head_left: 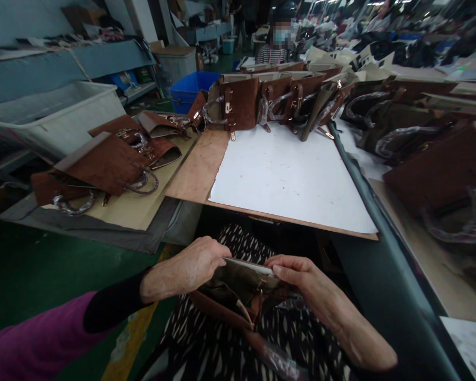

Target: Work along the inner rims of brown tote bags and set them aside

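A brown handbag [222, 312] lies in my lap on black-and-white patterned cloth, its mouth spread so the dark olive lining shows. My left hand [194, 267] pinches the far rim near its left end. Toward the right end of that same pale-edged rim, my right hand [297, 275] grips with thumb and fingers. One plastic-wrapped handle [277, 360] hangs toward me at the bottom. Inside the opening, a strip with a light edge [244, 312] stands up. The bag's underside is hidden.
A white sheet [289, 174] covers the board ahead, with several brown handbags [241, 103] lined up behind it. More bags [103, 164] lie at the left; others [440, 164] crowd the right table. A blue bin [194, 84] and a white tub [55, 111] stand left. A masked person [277, 50] is beyond.
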{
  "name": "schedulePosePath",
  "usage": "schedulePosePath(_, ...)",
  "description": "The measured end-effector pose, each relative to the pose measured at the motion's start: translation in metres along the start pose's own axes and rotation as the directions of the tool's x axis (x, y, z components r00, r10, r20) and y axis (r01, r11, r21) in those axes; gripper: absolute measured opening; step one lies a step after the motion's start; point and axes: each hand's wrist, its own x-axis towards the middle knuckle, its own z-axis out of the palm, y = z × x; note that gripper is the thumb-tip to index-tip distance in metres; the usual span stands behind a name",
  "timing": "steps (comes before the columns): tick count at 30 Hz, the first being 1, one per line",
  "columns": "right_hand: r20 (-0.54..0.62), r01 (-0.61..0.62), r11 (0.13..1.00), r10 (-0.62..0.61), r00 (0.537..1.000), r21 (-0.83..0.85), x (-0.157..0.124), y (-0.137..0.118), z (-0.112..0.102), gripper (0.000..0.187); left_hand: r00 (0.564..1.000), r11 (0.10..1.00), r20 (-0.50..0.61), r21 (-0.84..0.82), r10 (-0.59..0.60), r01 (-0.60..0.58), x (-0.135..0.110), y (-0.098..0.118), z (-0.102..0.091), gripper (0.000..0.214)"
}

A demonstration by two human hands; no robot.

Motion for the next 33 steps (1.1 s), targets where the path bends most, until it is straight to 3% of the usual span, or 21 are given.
schedulePosePath(9, -0.007, 0.158, 0.969, -0.162, 0.987, -0.19, -0.012, -0.004, -0.011, 0.029, 1.0, 1.0, -0.022, 0.019, 0.018, -0.018, -0.001, 0.002, 0.002, 0.024)
schedulePosePath(12, 0.074, 0.239, 0.923, -0.227, 0.971, -0.302, -0.01, -0.008, -0.004, 0.033, 0.999, 1.0, -0.029, 0.022, 0.014, -0.013, -0.001, 0.001, 0.004, 0.025)
schedulePosePath(15, 0.17, 0.394, 0.756, -0.361, 0.917, -0.522, -0.007, -0.009, 0.005, 0.021, 0.999, 0.999, -0.045, 0.025, 0.022, -0.02, -0.001, 0.0, 0.006, 0.025)
schedulePosePath(19, 0.225, 0.48, 0.425, -0.523, 0.822, -0.768, -0.006, -0.001, 0.008, 0.029, 0.999, 1.0, -0.04, 0.003, 0.031, -0.03, -0.001, -0.004, 0.007, 0.025)
schedulePosePath(24, 0.376, 0.549, 0.094, -0.632, 0.678, -0.831, -0.016, 0.011, -0.005, 0.031, 0.999, 0.999, -0.011, -0.022, 0.036, -0.036, 0.001, -0.003, 0.004, 0.024)
schedulePosePath(26, 0.403, 0.559, 0.036, -0.655, 0.639, -0.828, -0.022, 0.014, -0.009, 0.031, 0.999, 0.999, -0.009, -0.019, 0.036, -0.036, 0.0, 0.001, 0.003, 0.024)
schedulePosePath(28, 0.326, 0.535, 0.117, -0.678, 0.658, -0.837, -0.027, 0.015, -0.01, 0.026, 0.999, 1.0, -0.019, -0.013, 0.026, -0.027, -0.004, 0.004, 0.005, 0.025)
schedulePosePath(31, 0.095, 0.457, 0.426, -0.642, 0.761, -0.781, -0.034, 0.017, -0.008, 0.016, 0.999, 0.999, -0.025, -0.005, 0.045, -0.045, -0.022, 0.006, 0.013, 0.028)
schedulePosePath(33, 0.031, 0.435, 0.57, -0.582, 0.813, -0.697, -0.039, 0.018, -0.004, 0.021, 0.99, 0.992, -0.058, 0.019, 0.128, -0.127, -0.04, 0.006, 0.022, 0.032)
